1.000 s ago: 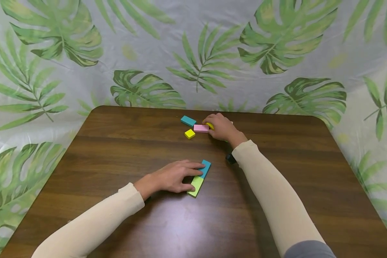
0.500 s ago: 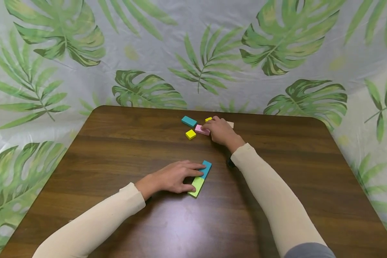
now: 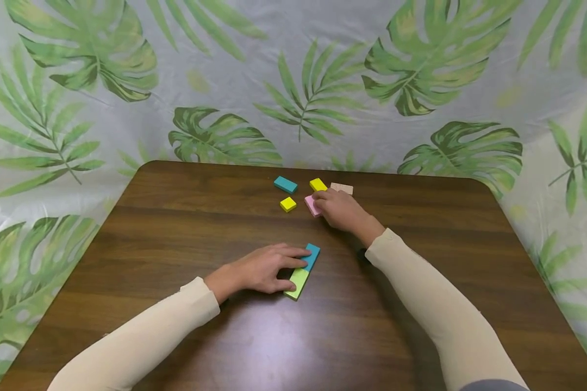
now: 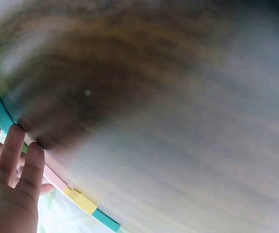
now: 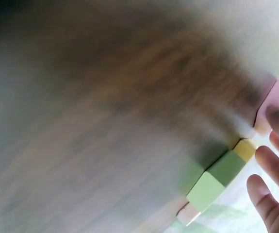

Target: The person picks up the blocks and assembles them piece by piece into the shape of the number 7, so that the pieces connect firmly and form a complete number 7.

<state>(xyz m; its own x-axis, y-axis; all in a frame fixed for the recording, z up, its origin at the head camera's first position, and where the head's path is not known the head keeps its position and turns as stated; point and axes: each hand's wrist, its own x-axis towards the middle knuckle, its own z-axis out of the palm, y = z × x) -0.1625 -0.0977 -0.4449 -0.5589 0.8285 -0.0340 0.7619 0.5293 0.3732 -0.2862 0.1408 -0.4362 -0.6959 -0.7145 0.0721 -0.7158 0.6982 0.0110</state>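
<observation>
My left hand (image 3: pixel 266 267) rests on two flat blocks lying end to end on the table, fingers extended. Its fingertips press the blue block (image 3: pixel 312 254), and the thumb touches the light green block (image 3: pixel 297 283). Farther back, my right hand (image 3: pixel 343 209) pinches a pink block (image 3: pixel 312 206), whose right part the hand covers. In the right wrist view the thumb lies against the pink block (image 5: pixel 272 108), with the other fingers spread below it.
Around the right hand lie a teal block (image 3: pixel 286 184), a small yellow block (image 3: pixel 288 204), another yellow block (image 3: pixel 318 184) and a beige block (image 3: pixel 341 188). A green block (image 5: pixel 216 180) shows in the right wrist view. A leaf-patterned curtain (image 3: pixel 303 81) hangs behind the table.
The right hand has left the yellow block and taken the pink block, which has turned and slid rightward and nearer. The left hand and its two blocks have stayed put.
</observation>
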